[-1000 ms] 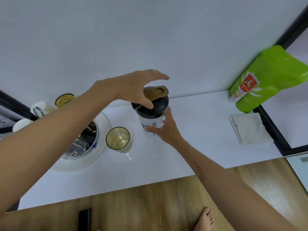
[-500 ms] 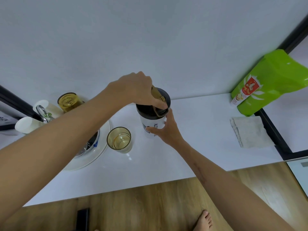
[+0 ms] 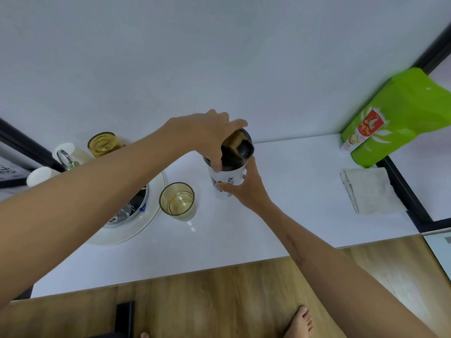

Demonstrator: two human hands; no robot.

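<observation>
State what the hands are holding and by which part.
Both hold the shaker bottle: the left hand grips its black lid from above, the right hand wraps its white body.

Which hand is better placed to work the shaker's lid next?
Left. The left hand grips the black lid from above; the right hand holds the white bottle body, steadying it on the counter.

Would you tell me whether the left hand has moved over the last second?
Yes. Against the standing shaker bottle, the left hand has come down and now grips its lid.
</observation>
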